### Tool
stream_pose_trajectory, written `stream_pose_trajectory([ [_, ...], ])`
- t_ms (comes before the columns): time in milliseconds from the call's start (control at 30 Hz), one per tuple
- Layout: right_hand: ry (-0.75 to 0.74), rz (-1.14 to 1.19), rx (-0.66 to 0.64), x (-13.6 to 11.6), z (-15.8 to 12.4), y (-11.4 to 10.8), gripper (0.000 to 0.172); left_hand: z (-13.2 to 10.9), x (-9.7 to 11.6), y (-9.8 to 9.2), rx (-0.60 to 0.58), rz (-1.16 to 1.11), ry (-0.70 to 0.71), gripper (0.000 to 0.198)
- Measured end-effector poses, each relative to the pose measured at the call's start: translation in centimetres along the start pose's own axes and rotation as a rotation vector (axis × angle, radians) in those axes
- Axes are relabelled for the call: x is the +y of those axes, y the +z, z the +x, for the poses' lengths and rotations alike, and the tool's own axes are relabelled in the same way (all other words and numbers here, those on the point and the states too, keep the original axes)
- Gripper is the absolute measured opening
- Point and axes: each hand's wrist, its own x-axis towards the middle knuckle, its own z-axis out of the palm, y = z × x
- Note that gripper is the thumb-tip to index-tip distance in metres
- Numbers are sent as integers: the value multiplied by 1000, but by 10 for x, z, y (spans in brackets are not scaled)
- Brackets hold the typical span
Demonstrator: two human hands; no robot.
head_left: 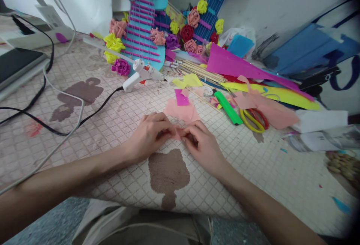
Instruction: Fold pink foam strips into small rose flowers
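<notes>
Between my two hands is a small piece of pink crepe paper (176, 133), pinched from both sides just above the patterned surface. My left hand (154, 132) has its fingertips pressed together on the paper's left end. On the right end, my right hand (201, 140) grips with thumb and bent fingers. Part of the paper is hidden behind the fingertips. Right beyond the hands lies a larger flat pink sheet (180, 110), with a small magenta square (182, 98) on top of it.
A white glue gun (142, 74) with a black cord lies back left. To the right are a green cutter (227, 108), scissors (254, 121) and pink paper strips (270, 106). Wooden sticks (199, 68) and flower-decorated blue crafts (143, 31) stand behind. A white cable (80, 113) crosses the left side.
</notes>
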Motion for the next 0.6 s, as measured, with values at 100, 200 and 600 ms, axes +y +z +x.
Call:
stream_pose_trajectory([
  [100,2,-35,17,-1,2,2,12,2,1,1,-3,42,-14,9],
  [200,19,-134,36,0,5,5,6,5,4,3,1,127,-43,12],
  [600,15,-164,25,2,2,7,1,4,3,4,-13,194,-40,16],
])
